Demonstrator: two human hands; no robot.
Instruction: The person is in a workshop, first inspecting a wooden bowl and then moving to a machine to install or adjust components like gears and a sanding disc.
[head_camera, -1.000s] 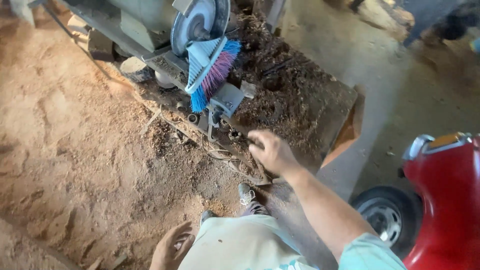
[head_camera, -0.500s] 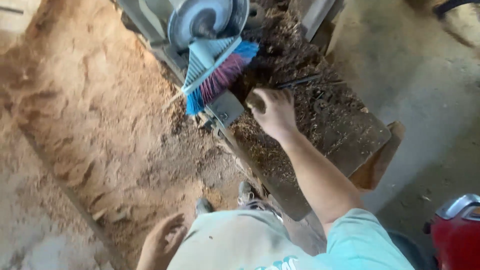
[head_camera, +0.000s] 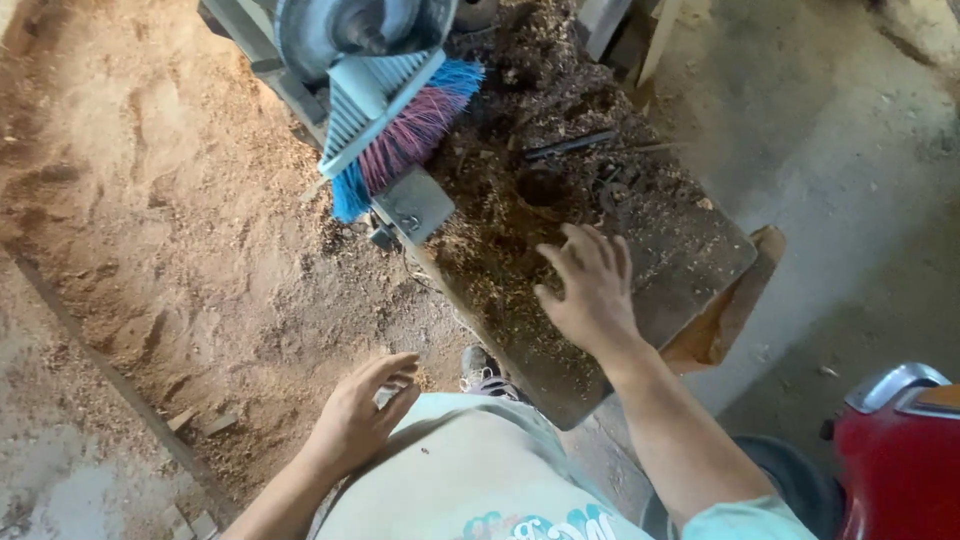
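My right hand (head_camera: 590, 290) lies palm down with fingers spread on a dark wooden board (head_camera: 690, 260) covered in wood shavings (head_camera: 500, 250). It holds nothing. A broom head (head_camera: 400, 125) with blue and pink bristles rests against a grey machine (head_camera: 340, 30) at the board's far left end. Small dark metal tools (head_camera: 570, 148) lie in the shavings beyond my fingers. My left hand (head_camera: 360, 415) hangs low beside my light shirt, fingers loosely curled, with a small pale thing at the fingertips that I cannot make out.
Reddish sawdust (head_camera: 170, 220) covers the ground to the left. Bare concrete floor (head_camera: 850, 150) lies to the right. A red vehicle part (head_camera: 900, 460) stands at the lower right. My shoe (head_camera: 485, 372) shows below the board.
My right hand has drawn back along the board toward me and now lies flat with spread fingers. The view has moved closer to the board and machine.
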